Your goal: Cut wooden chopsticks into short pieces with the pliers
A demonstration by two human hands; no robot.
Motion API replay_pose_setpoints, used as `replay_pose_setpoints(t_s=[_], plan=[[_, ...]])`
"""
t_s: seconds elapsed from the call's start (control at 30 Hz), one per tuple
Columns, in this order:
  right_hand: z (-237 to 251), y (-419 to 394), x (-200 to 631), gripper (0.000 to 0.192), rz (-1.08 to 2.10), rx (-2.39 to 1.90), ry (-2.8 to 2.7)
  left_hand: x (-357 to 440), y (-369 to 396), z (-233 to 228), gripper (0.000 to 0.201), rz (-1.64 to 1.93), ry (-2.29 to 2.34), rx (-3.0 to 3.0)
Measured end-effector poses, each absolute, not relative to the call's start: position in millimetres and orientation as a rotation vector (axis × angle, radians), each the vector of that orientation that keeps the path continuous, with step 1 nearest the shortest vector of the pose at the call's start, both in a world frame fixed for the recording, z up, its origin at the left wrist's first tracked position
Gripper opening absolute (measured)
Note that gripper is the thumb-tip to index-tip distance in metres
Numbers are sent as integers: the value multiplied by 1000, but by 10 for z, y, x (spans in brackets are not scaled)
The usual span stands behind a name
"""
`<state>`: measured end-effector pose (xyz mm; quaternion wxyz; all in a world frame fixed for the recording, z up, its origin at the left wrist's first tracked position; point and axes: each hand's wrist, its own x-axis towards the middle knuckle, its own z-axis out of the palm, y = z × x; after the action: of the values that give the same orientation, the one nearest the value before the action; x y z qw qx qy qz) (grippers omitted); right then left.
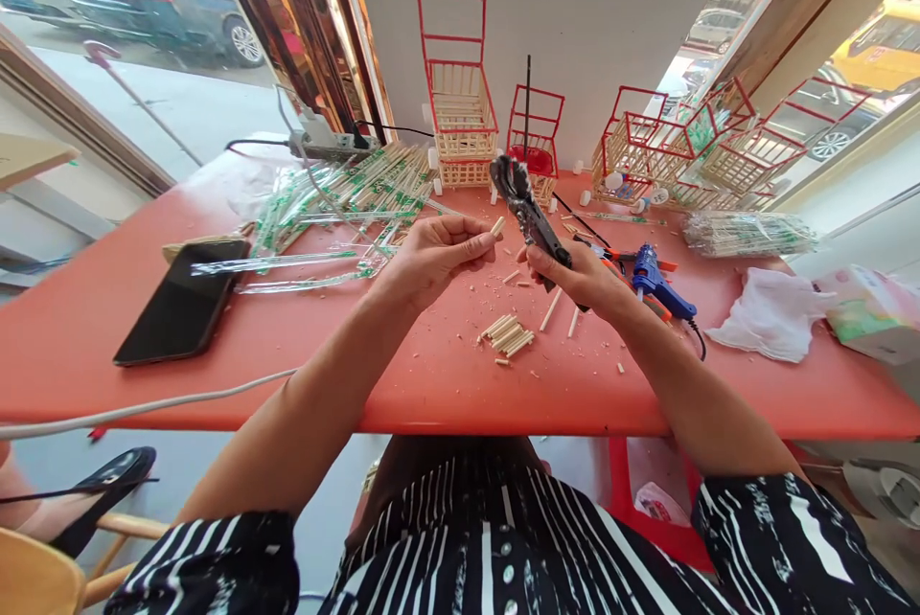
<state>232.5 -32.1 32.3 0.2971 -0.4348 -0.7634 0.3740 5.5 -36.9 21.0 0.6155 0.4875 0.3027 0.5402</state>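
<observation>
worktop [107, 328]: smooth red surface, faint sheen
cutters [528, 217]: dark, dull metal
stick pieces [507, 334]: pale bare wood, matt
phone [183, 301]: glossy black glass
glue gun [655, 278]: blue plastic
wrappers [345, 198]: clear shiny film
cloth [769, 313]: white, crumpled, soft

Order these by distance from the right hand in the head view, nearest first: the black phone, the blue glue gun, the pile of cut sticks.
From the right hand:
1. Blue glue gun, just to its right.
2. Pile of cut sticks, below and left.
3. Black phone, far left on the table.
</observation>
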Motion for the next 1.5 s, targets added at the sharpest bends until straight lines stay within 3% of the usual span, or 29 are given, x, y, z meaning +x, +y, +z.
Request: replay_pose_setpoints(t_s=[0.2,1.5], plan=[[402,-313,2358,78,942,-1173,-2265,-58,-360,333,39,1260,649,1052],[415,-334,2363,69,654,-1187,-2349,-195,-282,290,29,1094,711,1115]])
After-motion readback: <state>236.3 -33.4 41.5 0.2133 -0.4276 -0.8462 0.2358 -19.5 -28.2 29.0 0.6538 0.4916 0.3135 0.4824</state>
